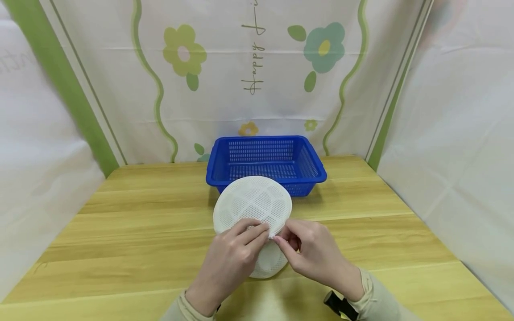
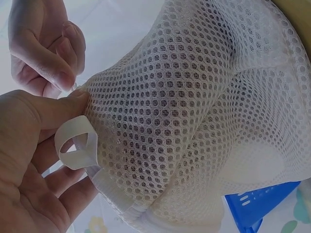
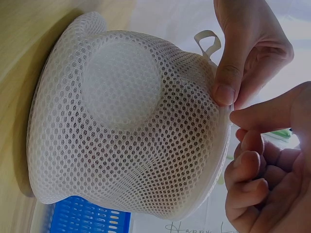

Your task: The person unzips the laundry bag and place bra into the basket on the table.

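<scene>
A white mesh laundry bag (image 1: 253,196) with a round, flat top stands on the table in front of me. My left hand (image 1: 230,258) pinches its edge, thumb on one side and fingers behind, as the left wrist view shows. Beside the left thumb, my right hand (image 1: 315,249) pinches a small bit at the same seam with thumb and forefinger; the bit itself is mostly hidden. A white fabric loop (image 2: 65,128) sticks out from the edge by the left fingers. Through the mesh, a pale round patch (image 3: 121,85) shows in the right wrist view.
A blue plastic basket (image 1: 317,176) with slotted walls stands just behind the bag. Underneath is a wood-grain table (image 1: 140,232). Printed fabric (image 1: 225,89) hangs at the back, and pale sheets (image 1: 453,156) flank the sides.
</scene>
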Action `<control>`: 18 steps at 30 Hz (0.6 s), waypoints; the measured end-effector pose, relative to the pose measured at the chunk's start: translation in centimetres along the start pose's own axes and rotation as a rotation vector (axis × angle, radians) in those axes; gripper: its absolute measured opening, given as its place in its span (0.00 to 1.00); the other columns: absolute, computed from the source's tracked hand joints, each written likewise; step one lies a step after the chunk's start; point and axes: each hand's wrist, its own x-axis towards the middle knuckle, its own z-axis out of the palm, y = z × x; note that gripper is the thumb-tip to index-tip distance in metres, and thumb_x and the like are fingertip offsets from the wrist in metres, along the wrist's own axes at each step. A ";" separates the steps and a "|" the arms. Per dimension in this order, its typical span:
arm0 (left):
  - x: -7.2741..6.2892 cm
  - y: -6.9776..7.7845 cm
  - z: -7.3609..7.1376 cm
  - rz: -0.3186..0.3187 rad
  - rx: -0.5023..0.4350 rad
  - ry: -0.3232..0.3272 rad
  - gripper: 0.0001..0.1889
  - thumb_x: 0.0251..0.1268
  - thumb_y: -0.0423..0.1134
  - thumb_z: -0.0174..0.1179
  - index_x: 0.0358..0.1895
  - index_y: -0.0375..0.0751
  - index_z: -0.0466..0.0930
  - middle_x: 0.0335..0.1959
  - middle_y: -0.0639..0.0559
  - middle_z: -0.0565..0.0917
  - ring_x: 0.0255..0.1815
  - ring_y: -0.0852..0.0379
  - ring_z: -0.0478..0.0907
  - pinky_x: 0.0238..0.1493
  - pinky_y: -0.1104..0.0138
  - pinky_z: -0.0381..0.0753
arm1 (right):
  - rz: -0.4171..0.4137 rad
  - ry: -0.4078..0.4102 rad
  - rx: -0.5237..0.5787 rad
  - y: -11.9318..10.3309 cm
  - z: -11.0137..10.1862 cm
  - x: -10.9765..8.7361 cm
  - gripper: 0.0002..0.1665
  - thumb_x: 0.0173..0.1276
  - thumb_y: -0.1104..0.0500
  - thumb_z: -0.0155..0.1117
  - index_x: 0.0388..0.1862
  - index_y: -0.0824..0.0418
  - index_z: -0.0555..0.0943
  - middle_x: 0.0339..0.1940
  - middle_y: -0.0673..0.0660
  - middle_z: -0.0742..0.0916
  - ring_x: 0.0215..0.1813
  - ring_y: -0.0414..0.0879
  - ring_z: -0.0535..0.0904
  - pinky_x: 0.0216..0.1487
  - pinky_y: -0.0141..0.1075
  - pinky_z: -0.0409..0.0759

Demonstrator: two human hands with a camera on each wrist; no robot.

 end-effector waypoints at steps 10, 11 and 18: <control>0.2 -0.1 -0.2 0.019 0.012 0.026 0.10 0.54 0.25 0.63 0.39 0.37 0.88 0.42 0.51 0.87 0.43 0.55 0.82 0.44 0.67 0.83 | 0.045 -0.002 0.002 0.1 -0.7 0.4 0.16 0.55 0.66 0.72 0.24 0.49 0.74 0.19 0.38 0.72 0.19 0.29 0.65 0.17 0.18 0.62; 0.2 -0.1 -0.2 0.020 0.013 0.028 0.10 0.53 0.25 0.63 0.39 0.37 0.88 0.42 0.51 0.87 0.43 0.55 0.82 0.44 0.67 0.83 | 0.055 -0.012 -0.001 0.1 -0.8 0.4 0.16 0.56 0.65 0.72 0.25 0.49 0.74 0.20 0.38 0.72 0.19 0.30 0.65 0.17 0.19 0.62; 0.1 0.2 -0.2 -0.023 -0.015 0.014 0.08 0.59 0.27 0.61 0.39 0.37 0.87 0.41 0.51 0.86 0.44 0.55 0.81 0.45 0.67 0.83 | 0.052 -0.098 0.038 0.1 -0.7 0.3 0.11 0.62 0.65 0.68 0.27 0.50 0.78 0.21 0.38 0.74 0.21 0.30 0.66 0.20 0.18 0.64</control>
